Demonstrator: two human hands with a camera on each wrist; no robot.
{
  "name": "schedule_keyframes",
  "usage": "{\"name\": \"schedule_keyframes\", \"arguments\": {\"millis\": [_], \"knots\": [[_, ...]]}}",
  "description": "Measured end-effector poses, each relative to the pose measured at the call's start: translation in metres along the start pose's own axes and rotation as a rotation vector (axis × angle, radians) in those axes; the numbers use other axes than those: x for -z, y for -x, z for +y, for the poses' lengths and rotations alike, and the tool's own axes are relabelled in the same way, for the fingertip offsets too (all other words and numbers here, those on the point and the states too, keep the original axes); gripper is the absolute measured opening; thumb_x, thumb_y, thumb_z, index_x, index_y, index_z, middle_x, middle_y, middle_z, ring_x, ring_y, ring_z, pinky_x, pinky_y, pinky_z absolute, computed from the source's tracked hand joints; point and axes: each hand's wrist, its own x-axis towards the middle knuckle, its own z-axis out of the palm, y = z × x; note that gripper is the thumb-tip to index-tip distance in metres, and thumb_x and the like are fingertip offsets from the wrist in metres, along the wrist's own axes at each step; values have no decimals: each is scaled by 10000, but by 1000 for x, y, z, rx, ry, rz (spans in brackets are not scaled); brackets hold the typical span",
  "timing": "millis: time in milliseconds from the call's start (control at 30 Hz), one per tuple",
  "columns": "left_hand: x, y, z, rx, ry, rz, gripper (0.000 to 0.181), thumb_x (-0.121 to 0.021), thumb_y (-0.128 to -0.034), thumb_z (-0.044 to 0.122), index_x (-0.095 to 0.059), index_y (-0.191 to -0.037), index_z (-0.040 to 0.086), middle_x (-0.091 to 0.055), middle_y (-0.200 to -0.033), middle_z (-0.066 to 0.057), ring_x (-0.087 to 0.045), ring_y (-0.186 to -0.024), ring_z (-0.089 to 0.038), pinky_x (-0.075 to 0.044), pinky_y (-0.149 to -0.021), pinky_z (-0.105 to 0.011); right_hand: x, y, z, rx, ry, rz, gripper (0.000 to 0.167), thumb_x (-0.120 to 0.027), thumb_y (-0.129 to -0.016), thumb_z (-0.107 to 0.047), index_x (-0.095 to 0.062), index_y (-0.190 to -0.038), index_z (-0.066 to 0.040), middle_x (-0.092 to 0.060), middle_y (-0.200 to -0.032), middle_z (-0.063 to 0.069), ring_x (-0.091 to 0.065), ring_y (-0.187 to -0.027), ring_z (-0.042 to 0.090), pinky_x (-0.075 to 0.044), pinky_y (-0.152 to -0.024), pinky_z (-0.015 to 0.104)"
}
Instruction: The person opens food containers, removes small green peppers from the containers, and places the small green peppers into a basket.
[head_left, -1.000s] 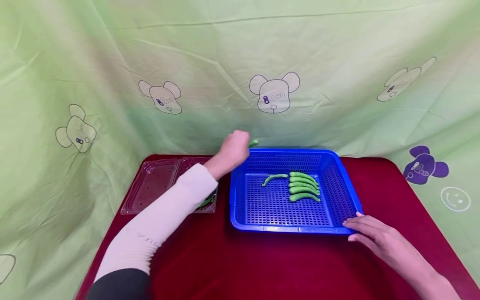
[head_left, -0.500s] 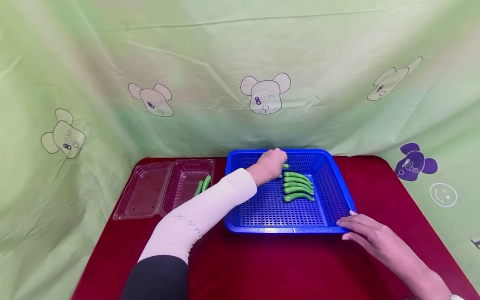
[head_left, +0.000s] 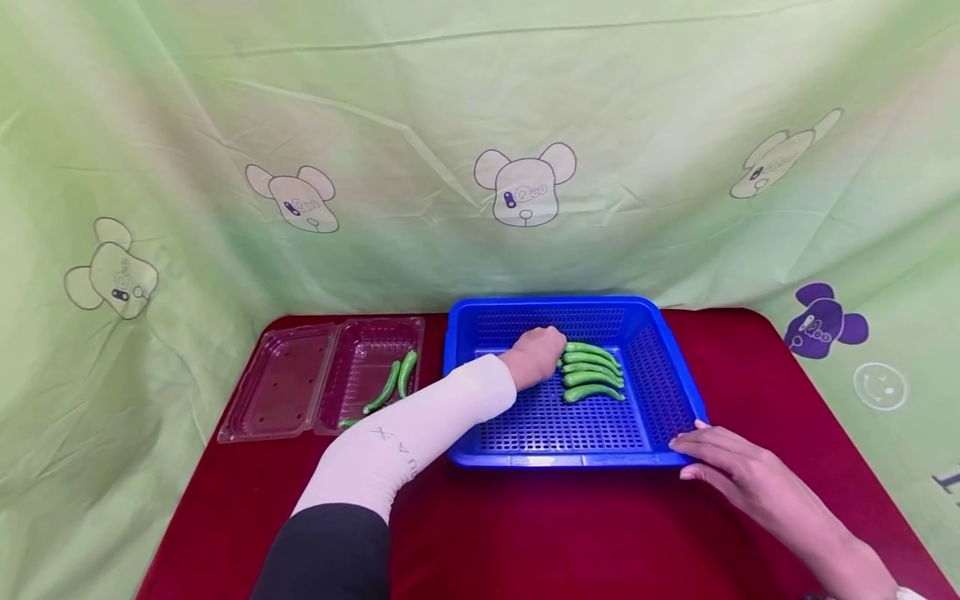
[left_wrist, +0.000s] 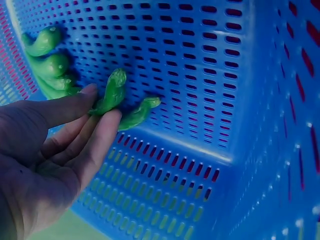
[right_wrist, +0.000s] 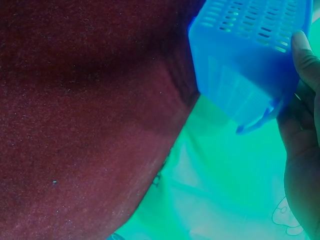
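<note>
Over the past second the left hand [head_left: 536, 353] has come from above the far-left rim down into the blue basket [head_left: 555, 460]. Its thumb and fingers pinch a green vegetable [left_wrist: 112, 95], at the left, far end of the vegetable row [head_left: 592, 377]. A loose vegetable [left_wrist: 140, 116] lies just beside it. Whether the held one touches the floor is hard to tell, since the head view hides it behind the knuckles.

The right hand [head_left: 738, 467] grips the near-right corner of the rim; a pull there could shift the basket and disturb the row. Letting go crookedly could roll the held piece onto the loose one, and the fingers could nudge the row askew. On the way back left, the sleeve [head_left: 420, 425] might brush the clear box [head_left: 360, 362] and jostle its vegetables [head_left: 406, 374].
</note>
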Motion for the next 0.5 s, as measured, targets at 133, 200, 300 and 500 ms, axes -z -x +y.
{"name": "schedule_keyframes", "arguments": {"millis": [133, 200, 300, 500], "knots": [[-5, -2, -1, 13, -27, 5, 158, -593, -968, 43, -715, -997, 140, -745, -1108, -31, -725, -1010, -195, -599, -857, -340, -1, 0, 0, 0, -1, -3, 527, -478, -1011, -546, -783, -1096, -125, -760, -1077, -26, -416, -1383, -143, -280, -1147, 51], [-8, -4, -2, 19, -44, 11, 163, -591, -975, 44, -720, -998, 141, -750, -1088, -21, -728, -996, -184, -602, -852, -332, -2, 0, 0, -6, -4, 1, 521, -485, -1005, -544, -779, -1106, -127, -759, -1082, -28, -423, -1379, -140, -281, -1142, 46], [-12, -5, -2, 24, -56, 15, 162, -597, -975, 43, -723, -988, 144, -756, -1049, -9, -731, -963, -170, -605, -833, -322, -2, 1, 0, -17, -8, 2, 523, -488, -1001, -549, -777, -1113, -127, -756, -1092, -35, -436, -1370, -136, -282, -1138, 42], [-18, -8, 0, 36, -39, 36, 162, -598, -972, 43, -723, -980, 146, -761, -1034, -10, -734, -967, -174, -607, -830, -326, -2, 1, 0, -12, 3, 2, 519, -482, -1007, -560, -778, -1112, -146, -752, -1086, -48, -446, -1358, -136, -286, -1138, 44]]}}
